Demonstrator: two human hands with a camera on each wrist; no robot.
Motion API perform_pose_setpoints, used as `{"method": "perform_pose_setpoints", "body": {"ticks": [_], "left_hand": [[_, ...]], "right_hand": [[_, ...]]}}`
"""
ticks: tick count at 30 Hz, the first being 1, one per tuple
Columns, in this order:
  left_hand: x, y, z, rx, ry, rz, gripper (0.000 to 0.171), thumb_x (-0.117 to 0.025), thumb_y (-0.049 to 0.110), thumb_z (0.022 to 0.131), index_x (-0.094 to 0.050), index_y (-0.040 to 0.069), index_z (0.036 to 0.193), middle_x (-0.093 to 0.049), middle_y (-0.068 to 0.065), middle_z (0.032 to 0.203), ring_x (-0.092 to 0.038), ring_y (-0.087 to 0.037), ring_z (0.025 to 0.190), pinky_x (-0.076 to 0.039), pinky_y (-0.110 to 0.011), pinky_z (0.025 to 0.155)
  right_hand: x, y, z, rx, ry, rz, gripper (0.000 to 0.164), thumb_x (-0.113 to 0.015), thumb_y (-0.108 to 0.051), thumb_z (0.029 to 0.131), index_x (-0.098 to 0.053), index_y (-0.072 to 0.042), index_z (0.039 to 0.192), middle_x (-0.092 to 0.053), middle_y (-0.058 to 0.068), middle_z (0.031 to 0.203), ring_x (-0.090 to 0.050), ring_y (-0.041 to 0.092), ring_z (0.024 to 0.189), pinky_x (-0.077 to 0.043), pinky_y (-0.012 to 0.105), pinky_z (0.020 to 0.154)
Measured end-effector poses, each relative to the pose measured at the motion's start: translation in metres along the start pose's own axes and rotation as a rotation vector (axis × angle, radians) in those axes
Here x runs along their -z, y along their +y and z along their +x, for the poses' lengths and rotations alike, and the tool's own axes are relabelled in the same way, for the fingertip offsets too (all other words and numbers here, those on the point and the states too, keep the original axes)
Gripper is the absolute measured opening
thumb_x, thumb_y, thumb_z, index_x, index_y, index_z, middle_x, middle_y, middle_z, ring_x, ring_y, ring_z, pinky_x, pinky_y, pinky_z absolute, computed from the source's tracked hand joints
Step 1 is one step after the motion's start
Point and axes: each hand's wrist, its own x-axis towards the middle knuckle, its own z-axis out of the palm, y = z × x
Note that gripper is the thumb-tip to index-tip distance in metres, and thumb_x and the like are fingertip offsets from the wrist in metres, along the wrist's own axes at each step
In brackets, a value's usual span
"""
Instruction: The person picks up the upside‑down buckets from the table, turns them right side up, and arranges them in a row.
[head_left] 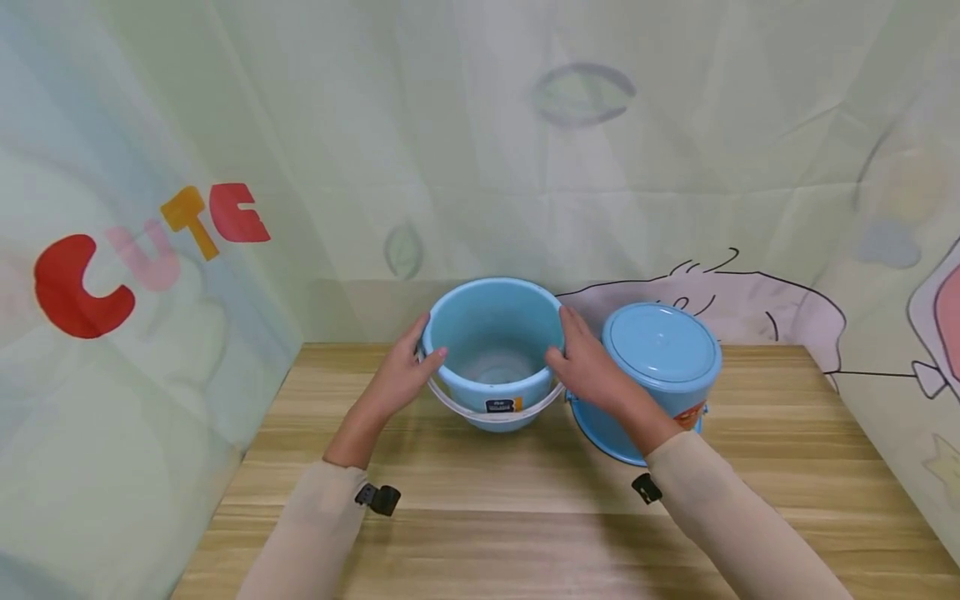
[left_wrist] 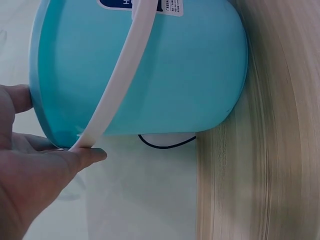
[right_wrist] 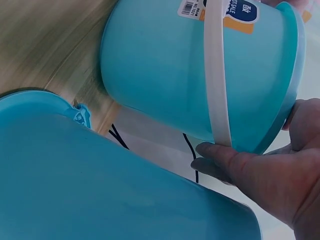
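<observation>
A light blue bucket (head_left: 501, 387) stands upright at the back of the wooden table, with its white handle (head_left: 480, 415) hanging down in front over a dark label. My left hand (head_left: 397, 375) grips the left side of its rim, thumb inside and fingers outside. On the opposite side, my right hand (head_left: 592, 362) holds the rim the same way. In the left wrist view the fingers of the left hand (left_wrist: 40, 165) touch the handle's end. The right wrist view has the right hand (right_wrist: 280, 175) at the other end of the handle.
A deeper blue bucket (head_left: 660, 346) sits upside down on its rim just right of the right hand, with a red-orange label. Behind the wooden table (head_left: 510, 517) hangs a printed cloth backdrop (head_left: 465, 150), which also covers both sides.
</observation>
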Motion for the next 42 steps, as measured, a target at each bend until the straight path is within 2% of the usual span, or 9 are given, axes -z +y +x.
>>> {"method": "perform_pose_setpoints", "body": {"ticks": [10, 14, 19, 24, 30, 32, 38, 42], "left_hand": [[0.001, -0.002, 0.001, 0.016, 0.01, -0.014, 0.074, -0.059, 0.016, 0.105, -0.017, -0.007, 0.161, -0.021, -0.028, 0.168, -0.024, -0.045, 0.155, -0.027, -0.058, 0.123], [-0.001, -0.003, 0.002, 0.012, 0.029, -0.021, 0.074, -0.061, 0.016, 0.104, -0.02, -0.007, 0.161, -0.024, -0.028, 0.167, -0.027, -0.044, 0.154, -0.029, -0.057, 0.122], [-0.002, -0.004, 0.002, 0.023, 0.054, -0.043, 0.074, -0.062, 0.016, 0.103, -0.022, -0.006, 0.161, -0.027, -0.027, 0.166, -0.031, -0.043, 0.152, -0.031, -0.056, 0.121], [-0.002, 0.0, 0.003, 0.036, 0.074, -0.046, 0.074, -0.064, 0.018, 0.101, -0.025, -0.002, 0.161, -0.034, -0.026, 0.163, -0.039, -0.042, 0.148, -0.036, -0.055, 0.119], [0.001, 0.013, 0.001, 0.006, 0.09, 0.064, 0.075, -0.065, 0.025, 0.1, -0.029, 0.001, 0.161, -0.025, -0.021, 0.169, -0.023, -0.039, 0.157, -0.024, -0.058, 0.125], [0.003, 0.017, -0.001, -0.006, 0.098, 0.104, 0.076, -0.066, 0.027, 0.1, -0.029, 0.001, 0.161, -0.022, -0.02, 0.17, -0.019, -0.04, 0.158, -0.021, -0.059, 0.126], [0.006, 0.03, -0.008, -0.063, 0.113, 0.165, 0.077, -0.067, 0.029, 0.099, -0.031, 0.004, 0.161, -0.023, -0.017, 0.17, -0.02, -0.038, 0.158, -0.024, -0.063, 0.123], [0.006, 0.038, -0.013, -0.116, 0.116, 0.168, 0.077, -0.068, 0.03, 0.098, -0.032, 0.005, 0.161, -0.024, -0.015, 0.17, -0.021, -0.036, 0.158, -0.026, -0.063, 0.123]], "right_hand": [[0.0, 0.0, 0.002, -0.012, -0.002, -0.001, 0.078, -0.041, -0.026, 0.102, -0.003, -0.001, 0.165, -0.003, 0.021, 0.173, -0.016, 0.04, 0.158, -0.027, 0.061, 0.122], [0.001, -0.001, 0.0, -0.014, 0.009, 0.019, 0.078, -0.043, -0.026, 0.102, -0.005, 0.0, 0.165, -0.004, 0.02, 0.173, -0.016, 0.04, 0.158, -0.028, 0.061, 0.121], [0.003, 0.001, 0.0, 0.036, 0.035, 0.034, 0.075, -0.046, -0.024, 0.104, -0.008, 0.001, 0.164, -0.011, 0.023, 0.171, -0.021, 0.04, 0.156, -0.029, 0.062, 0.121], [0.01, -0.005, -0.007, 0.038, 0.04, 0.022, 0.077, -0.05, -0.032, 0.106, -0.01, -0.004, 0.165, -0.01, 0.02, 0.172, -0.02, 0.039, 0.156, -0.03, 0.064, 0.12], [0.023, -0.014, -0.021, 0.047, 0.037, -0.008, 0.078, -0.052, -0.037, 0.106, -0.01, -0.01, 0.166, -0.002, 0.014, 0.174, -0.01, 0.037, 0.16, -0.026, 0.065, 0.121], [0.027, -0.016, -0.025, 0.051, 0.038, -0.017, 0.079, -0.053, -0.037, 0.106, -0.009, -0.012, 0.167, -0.001, 0.011, 0.175, -0.011, 0.037, 0.16, -0.027, 0.064, 0.121], [0.042, -0.017, -0.041, 0.082, 0.055, -0.019, 0.078, -0.056, -0.036, 0.106, -0.01, -0.022, 0.168, -0.007, 0.004, 0.175, -0.023, 0.037, 0.158, -0.036, 0.064, 0.116], [0.053, -0.014, -0.053, 0.129, 0.089, -0.045, 0.078, -0.057, -0.039, 0.106, -0.01, -0.029, 0.167, -0.015, 0.003, 0.174, -0.023, 0.036, 0.158, -0.033, 0.068, 0.116]]}}
